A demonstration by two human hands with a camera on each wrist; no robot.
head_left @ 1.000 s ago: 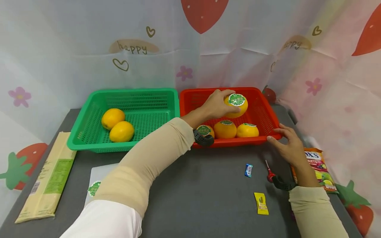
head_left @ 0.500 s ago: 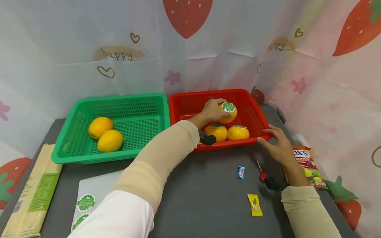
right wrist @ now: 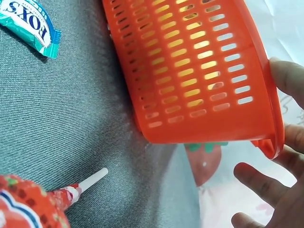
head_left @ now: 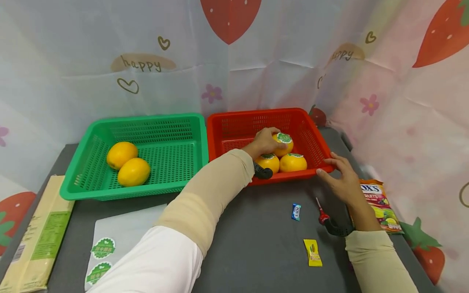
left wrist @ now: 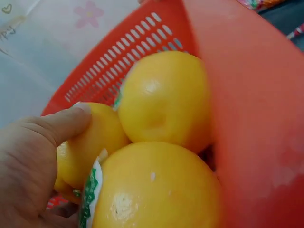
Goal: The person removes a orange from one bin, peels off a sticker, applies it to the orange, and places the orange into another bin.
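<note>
In the head view, my left hand (head_left: 263, 142) grips a yellow-orange orange (head_left: 281, 149) with a green-and-white sticker on top. It sits low in the red basket (head_left: 309, 174), just behind two stickered oranges, one left (head_left: 269, 163) and one right (head_left: 293, 164). The left wrist view has my thumb (left wrist: 71, 122) lying on the held orange (left wrist: 102, 130), which touches its neighbours. At the basket's front right corner, my right hand (head_left: 344, 181) holds the rim between thumb and fingers; some fingers are spread free in the right wrist view.
Left of the red basket stands a green basket (head_left: 67, 194) holding two oranges (head_left: 128, 165). A sticker sheet (head_left: 121, 232) and a long cream packet (head_left: 44, 236) lie on the left. Blue (head_left: 296, 212) and yellow (head_left: 312, 252) candies, a red lollipop (head_left: 323, 215) and a candy bag (head_left: 379, 205) lie right.
My left hand has lowered the held orange into the red basket, behind the front oranges. The leftmost front orange is now hidden by my arm. The head view shifted; my right hand stays at the rim.
</note>
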